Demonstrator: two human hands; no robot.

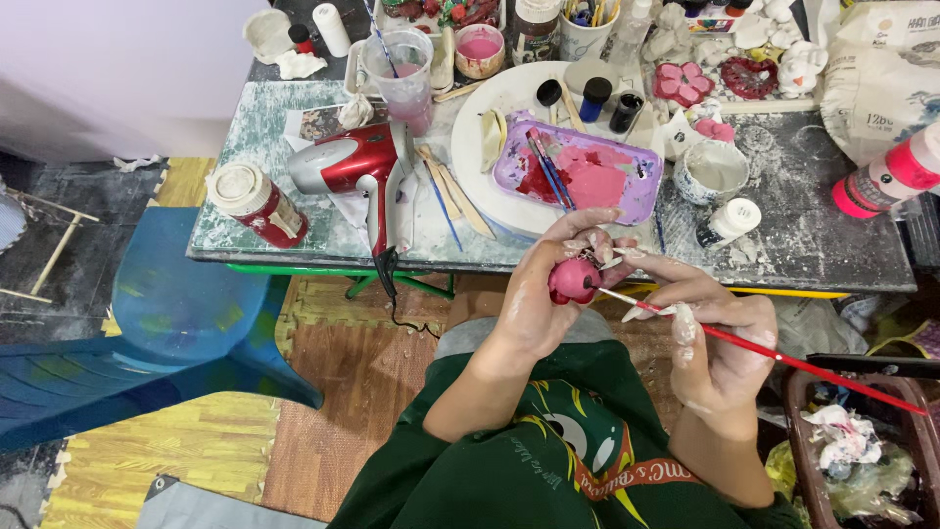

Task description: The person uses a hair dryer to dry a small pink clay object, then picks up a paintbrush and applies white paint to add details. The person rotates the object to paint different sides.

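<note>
The left hand (pixel 537 299) was curled around a small pink figurine (pixel 573 280), its paint-smeared fingers (pixel 586 223) wrapped over the top and gripping it just in front of the table's near edge, above the person's lap. The right hand (pixel 710 338) pinched a thin red-handled paintbrush (pixel 783 359) between thumb and forefingers — the bristle end touched the figurine's right side, while the handle ran out to the lower right, over a dark brown basket (pixel 795 431) holding crumpled, stained tissues.

On the table (pixel 813 211), just beyond the hands, a purple palette tray (pixel 627 171) smeared with pink and red paint lay on a round white board (pixel 490 108), with two brushes resting across the tray's left part. To the left of the board lay a red hair dryer (pixel 354 162) — its cord hung over the table edge — and farther left a red jar with a white lid (pixel 257 203). A white cup (pixel 713 170) stood right of the tray, a small white bottle (pixel 729 221) near it, and a pink paint bottle (pixel 889 176) lay tilted at the far right. A blue plastic chair (pixel 176 313) stood on the floor at left.
</note>
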